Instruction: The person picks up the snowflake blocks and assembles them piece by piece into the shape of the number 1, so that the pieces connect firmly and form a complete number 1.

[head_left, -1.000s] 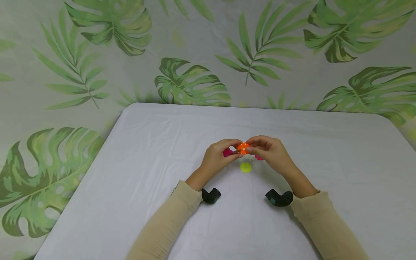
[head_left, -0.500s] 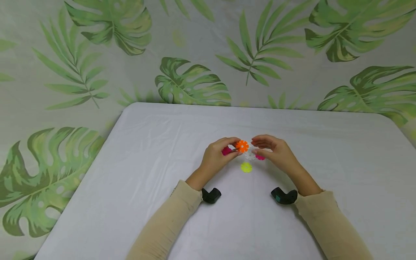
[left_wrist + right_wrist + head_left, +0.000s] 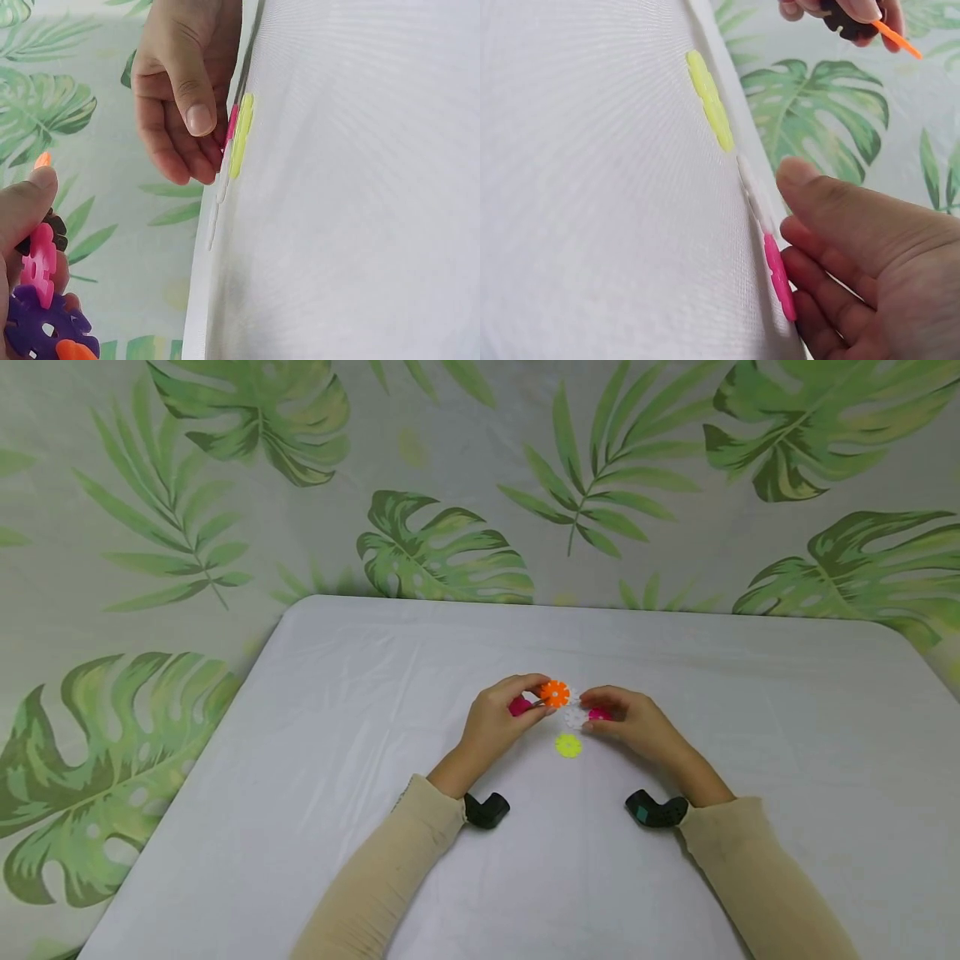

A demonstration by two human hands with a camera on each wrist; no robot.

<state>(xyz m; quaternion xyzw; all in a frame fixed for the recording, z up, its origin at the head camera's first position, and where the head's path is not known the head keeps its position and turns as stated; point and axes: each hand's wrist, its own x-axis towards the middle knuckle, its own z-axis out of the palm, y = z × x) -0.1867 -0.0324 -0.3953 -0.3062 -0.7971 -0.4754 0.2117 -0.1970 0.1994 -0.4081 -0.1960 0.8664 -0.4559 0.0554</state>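
Observation:
My left hand pinches a chain of notched plastic discs: an orange disc at its right end, a dark disc beside that, then a pink disc and a purple disc with another orange piece below. My right hand has its fingers loosely bent, thumb apart, around the loose discs. Under its fingers lies a pink disc, next to white discs. Nearer me, a yellow disc lies flat. Whether the right fingertips touch a disc is unclear.
The discs lie on a white-covered table. A black device sits at the left wrist and another at the right wrist. Behind the table hangs a leaf-patterned cloth.
The right hand has let go of the orange disc, moved right and lowered toward the loose discs. The left hand has shifted slightly left with the chain.

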